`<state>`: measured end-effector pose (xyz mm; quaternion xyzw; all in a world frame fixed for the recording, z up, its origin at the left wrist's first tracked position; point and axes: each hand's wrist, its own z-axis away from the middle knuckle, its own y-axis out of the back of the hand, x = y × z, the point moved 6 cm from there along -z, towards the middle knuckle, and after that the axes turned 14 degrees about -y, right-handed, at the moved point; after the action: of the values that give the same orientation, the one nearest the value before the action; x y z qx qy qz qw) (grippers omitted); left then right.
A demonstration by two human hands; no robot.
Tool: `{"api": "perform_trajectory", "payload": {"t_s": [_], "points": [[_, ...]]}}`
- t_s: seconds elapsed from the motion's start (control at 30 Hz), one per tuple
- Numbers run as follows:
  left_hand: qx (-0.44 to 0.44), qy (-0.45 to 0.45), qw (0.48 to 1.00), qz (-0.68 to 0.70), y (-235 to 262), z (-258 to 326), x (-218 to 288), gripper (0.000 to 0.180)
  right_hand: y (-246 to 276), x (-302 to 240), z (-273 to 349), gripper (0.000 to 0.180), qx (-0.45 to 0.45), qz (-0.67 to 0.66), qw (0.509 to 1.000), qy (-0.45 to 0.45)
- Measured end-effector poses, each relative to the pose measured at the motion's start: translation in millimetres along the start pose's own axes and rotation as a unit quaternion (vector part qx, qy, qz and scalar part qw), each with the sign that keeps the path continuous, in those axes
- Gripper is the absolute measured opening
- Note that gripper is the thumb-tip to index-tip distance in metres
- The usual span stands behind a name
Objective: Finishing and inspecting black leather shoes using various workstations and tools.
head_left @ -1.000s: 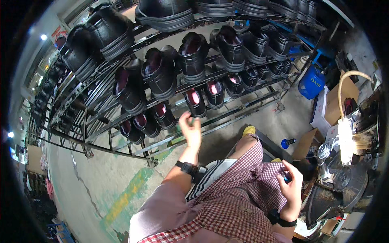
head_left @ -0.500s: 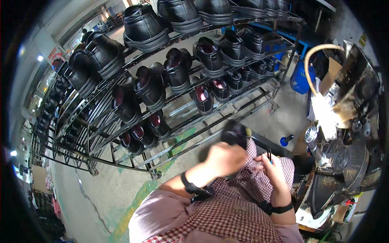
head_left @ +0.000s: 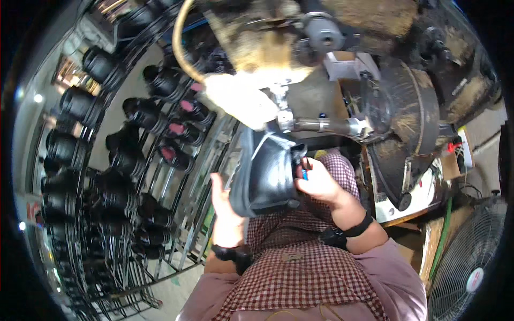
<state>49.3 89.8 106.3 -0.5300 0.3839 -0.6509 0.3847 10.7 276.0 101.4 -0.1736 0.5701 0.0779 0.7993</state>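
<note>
Change: the view has swung from the rack to the machine; the shoe, earlier just lifted off, is now raised before it.
Rack [head_left: 123,176]: shoes in rows, far left.
Left hand [head_left: 224,206]: cupped under the sole.
Shoe [head_left: 267,174]: black, held between both hands over the lap.
Right hand [head_left: 318,182]: gripping the upper, perhaps also a small blue thing.
Machine [head_left: 342,80]: just above.

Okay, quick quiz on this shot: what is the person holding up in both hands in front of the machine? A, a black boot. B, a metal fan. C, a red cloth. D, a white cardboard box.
A: a black boot sits between the left hand and the right hand, raised toward the metal spindle of the machine, while the fan stands apart at the lower right.
</note>
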Motion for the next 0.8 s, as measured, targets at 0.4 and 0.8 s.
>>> {"api": "perform_trajectory", "payload": {"t_s": [0.4, 0.8], "points": [[0.004, -0.406, 0.845, -0.349, -45.5, -38.7, 45.9, 0.061, 68.5, -50.9, -25.5, 0.020, 0.180, -0.130, 0.959, 0.173], [-0.141, -0.272, 0.821, -0.481, -90.4, -93.6, 8.5, 0.055, 34.7, -60.1, 8.4, 0.034, 0.098, -0.025, 0.977, 0.190]]}}
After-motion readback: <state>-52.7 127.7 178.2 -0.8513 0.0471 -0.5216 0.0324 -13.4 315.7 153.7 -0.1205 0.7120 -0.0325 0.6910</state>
